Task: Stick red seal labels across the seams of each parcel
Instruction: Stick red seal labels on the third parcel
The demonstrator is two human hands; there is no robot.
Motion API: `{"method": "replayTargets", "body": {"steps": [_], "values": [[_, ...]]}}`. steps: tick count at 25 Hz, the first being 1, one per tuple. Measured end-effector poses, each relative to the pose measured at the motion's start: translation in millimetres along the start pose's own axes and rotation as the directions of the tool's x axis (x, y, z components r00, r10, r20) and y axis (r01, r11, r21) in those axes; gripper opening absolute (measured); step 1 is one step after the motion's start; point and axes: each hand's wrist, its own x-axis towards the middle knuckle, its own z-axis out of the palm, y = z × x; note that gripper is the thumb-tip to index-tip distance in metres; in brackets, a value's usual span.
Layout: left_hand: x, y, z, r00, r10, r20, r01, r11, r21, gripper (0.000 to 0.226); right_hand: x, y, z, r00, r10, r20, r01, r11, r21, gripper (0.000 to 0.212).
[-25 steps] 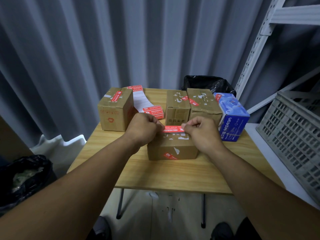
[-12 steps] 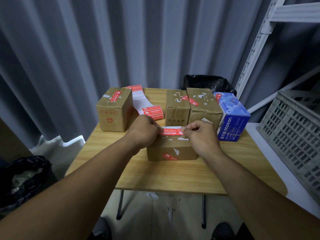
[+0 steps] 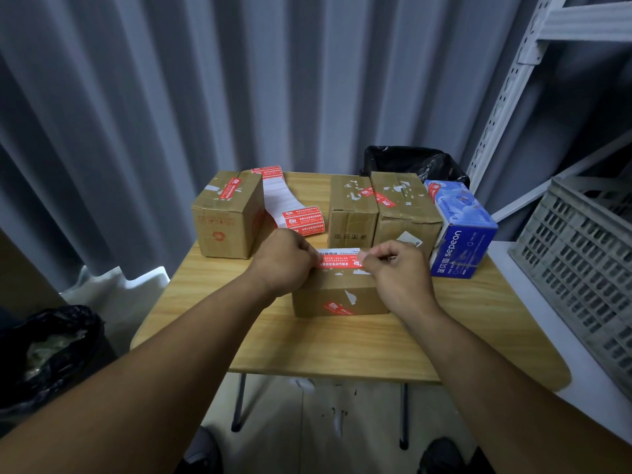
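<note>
A storeroom or packing corner: metal shelving [image 3: 513, 80], a grey plastic crate [image 3: 581, 254], cardboard parcels [image 3: 225, 213] on a folding table [image 3: 342, 343].

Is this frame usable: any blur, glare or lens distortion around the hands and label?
Head view: dim, even light, no glare; wide-angle distortion slants the shelf upright; left hand, right hand and red label sharp, its print unreadable.

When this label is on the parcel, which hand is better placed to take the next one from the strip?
Likely the left hand: the label strip lies just behind it, while the right hand would need to cross over. Both now pinch the red label above the near parcel.
</note>
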Motion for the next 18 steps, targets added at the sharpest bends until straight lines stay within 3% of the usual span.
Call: {"method": "replayTargets", "body": {"steps": [6,16,18], "values": [[0.6,-2.0,0.5,1.0,0.02,-0.008,-0.02,0.999,0.042,0.017,0.6,3.1,3.4,1.0,-0.025,-0.001,0.025,1.0,-0.004,0.028],[0.9,-4.9,2.0,0.998,0.06,-0.029,-0.056,0.992,0.109,0.017,1.0,7.4,3.5,0.996,-0.086,-0.038,0.083,0.993,-0.081,0.01],[1.3,-6.3,2.8,0.997,0.067,-0.029,-0.063,0.99,0.13,0.018,0.5,9.3,1.7,0.994,-0.101,-0.048,0.096,0.991,-0.096,0.016]]}}
